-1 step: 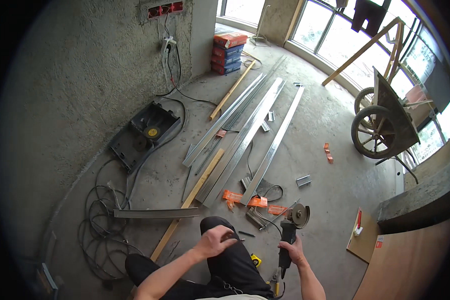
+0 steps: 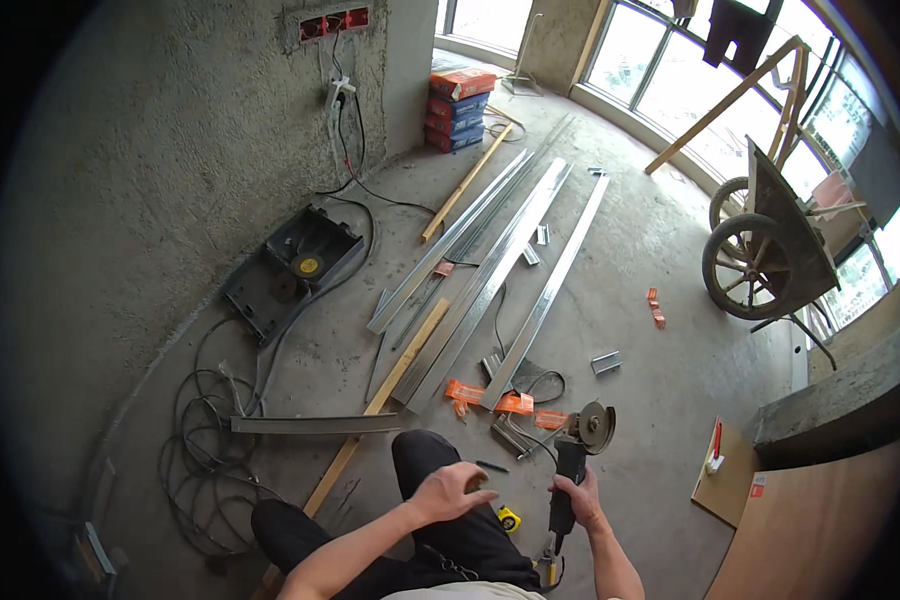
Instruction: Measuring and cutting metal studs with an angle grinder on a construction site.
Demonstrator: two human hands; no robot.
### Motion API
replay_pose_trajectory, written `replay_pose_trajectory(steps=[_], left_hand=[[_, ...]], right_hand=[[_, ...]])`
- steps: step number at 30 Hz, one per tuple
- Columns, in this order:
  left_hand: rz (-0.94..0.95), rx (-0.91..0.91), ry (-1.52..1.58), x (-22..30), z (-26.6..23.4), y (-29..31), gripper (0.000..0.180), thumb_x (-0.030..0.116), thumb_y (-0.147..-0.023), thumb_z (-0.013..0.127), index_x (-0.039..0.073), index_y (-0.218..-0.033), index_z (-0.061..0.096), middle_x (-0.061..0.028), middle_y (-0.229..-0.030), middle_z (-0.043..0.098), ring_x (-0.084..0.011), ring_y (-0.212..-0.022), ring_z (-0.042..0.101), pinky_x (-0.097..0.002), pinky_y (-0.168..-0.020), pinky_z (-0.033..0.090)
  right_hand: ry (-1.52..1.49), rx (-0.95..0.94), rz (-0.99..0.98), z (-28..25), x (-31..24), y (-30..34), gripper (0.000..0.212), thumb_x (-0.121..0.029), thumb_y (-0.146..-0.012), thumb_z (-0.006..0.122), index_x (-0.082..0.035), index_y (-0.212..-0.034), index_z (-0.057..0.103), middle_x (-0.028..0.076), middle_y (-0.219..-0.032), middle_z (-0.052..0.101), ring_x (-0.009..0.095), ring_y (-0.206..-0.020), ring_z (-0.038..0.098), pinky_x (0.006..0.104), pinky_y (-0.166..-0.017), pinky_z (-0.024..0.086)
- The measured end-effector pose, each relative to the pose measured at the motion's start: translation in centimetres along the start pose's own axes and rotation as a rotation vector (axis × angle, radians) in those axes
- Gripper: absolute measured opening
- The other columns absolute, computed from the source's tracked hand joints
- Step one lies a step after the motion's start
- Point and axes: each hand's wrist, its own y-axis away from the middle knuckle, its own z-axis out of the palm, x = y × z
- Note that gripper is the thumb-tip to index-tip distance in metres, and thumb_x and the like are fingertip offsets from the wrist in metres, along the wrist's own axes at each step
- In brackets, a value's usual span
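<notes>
My right hand grips the black body of an angle grinder, its disc end pointing away from me. The grey disc sits partly inside a curved guard. My left hand hovers over my right thigh, fingers curved and apart, with nothing visible in them. Beside the thigh lies a yellow tape measure. A dark pen-like stick rests just ahead of the left hand. Short metal channel pieces and an orange strip lie on the floor near the grinder.
Long metal channels and a wooden batten stretch ahead. At left are an open black tool case and coiled cable. A wheelbarrow, stacked bags and a wooden board stand or lie farther out.
My left hand has moved slightly nearer to me and to the right, its fingers spreading a little. The grinder in my right hand has shifted slightly left.
</notes>
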Motion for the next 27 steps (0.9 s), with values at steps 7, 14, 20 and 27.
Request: replay_pose_trajectory(steps=[7, 14, 20, 27], left_hand=[[-0.266, -0.123, 0.274, 7.0, 8.1, -1.0, 0.071, 0.057, -0.084, 0.081, -0.001, -0.123, 0.065, -0.0225, -0.107, 0.074, -0.0334, -0.099, 0.073, -0.0422, -0.087, 0.056], [-0.312, -0.157, 0.377, 4.9, 6.2, 0.1, 0.066, 0.056, -0.084, 0.08, 0.001, -0.118, 0.066, -0.0223, -0.105, 0.073, -0.0345, -0.097, 0.073, -0.0425, -0.085, 0.055], [-0.323, -0.323, 0.186, 3.6, 7.1, 0.0, 0.06, 0.051, -0.092, 0.075, 0.003, -0.125, 0.064, -0.0195, -0.1, 0.072, -0.0369, -0.094, 0.072, -0.0452, -0.084, 0.055], [0.604, -0.061, -0.402, 4.2, 5.1, 1.2, 0.072, 0.029, -0.093, 0.07, 0.025, -0.159, 0.043, -0.0164, -0.09, 0.06, -0.036, -0.078, 0.066, -0.0471, -0.075, 0.055]], right_hand=[[-0.402, -0.369, 0.004, 6.3, -6.4, -0.6, 0.039, -0.029, -0.095, 0.074, -0.006, -0.117, 0.053, 0.01, -0.093, 0.067, 0.026, -0.079, 0.074, 0.0408, -0.071, 0.063], [-0.63, -0.371, 0.29, 10.7, -7.0, -2.4, 0.045, -0.038, -0.097, 0.068, -0.003, -0.123, 0.057, 0.013, -0.096, 0.069, 0.03, -0.084, 0.073, 0.0465, -0.077, 0.062], [-0.622, -0.531, 0.459, 6.6, -2.0, -5.0, 0.046, -0.04, -0.099, 0.062, -0.002, -0.125, 0.061, 0.013, -0.101, 0.072, 0.03, -0.089, 0.071, 0.0465, -0.081, 0.061], [-0.918, -0.552, 0.451, 5.1, -2.7, -3.0, 0.033, -0.034, -0.1, 0.061, -0.004, -0.115, 0.061, 0.009, -0.099, 0.067, 0.025, -0.087, 0.067, 0.0413, -0.078, 0.06]])
